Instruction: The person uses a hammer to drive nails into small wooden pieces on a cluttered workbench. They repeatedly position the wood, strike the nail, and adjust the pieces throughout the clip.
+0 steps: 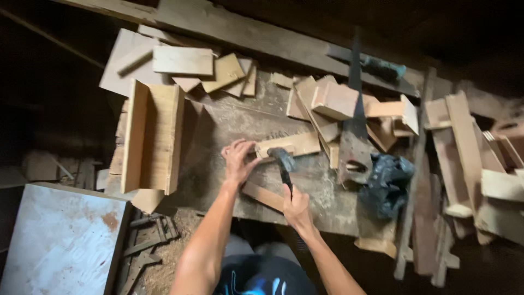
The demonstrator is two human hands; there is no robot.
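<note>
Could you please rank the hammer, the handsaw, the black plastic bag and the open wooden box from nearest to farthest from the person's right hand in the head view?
From the right hand:
1. Hammer, gripped in it.
2. Black plastic bag, to its right.
3. Handsaw, up and right.
4. Open wooden box, far left.

— Any packages, labels, signs or screens here?
— Only a crumpled dark plastic bag (386, 184) on the workbench (229, 131), just right of the saw; no labels, signs or screens
</note>
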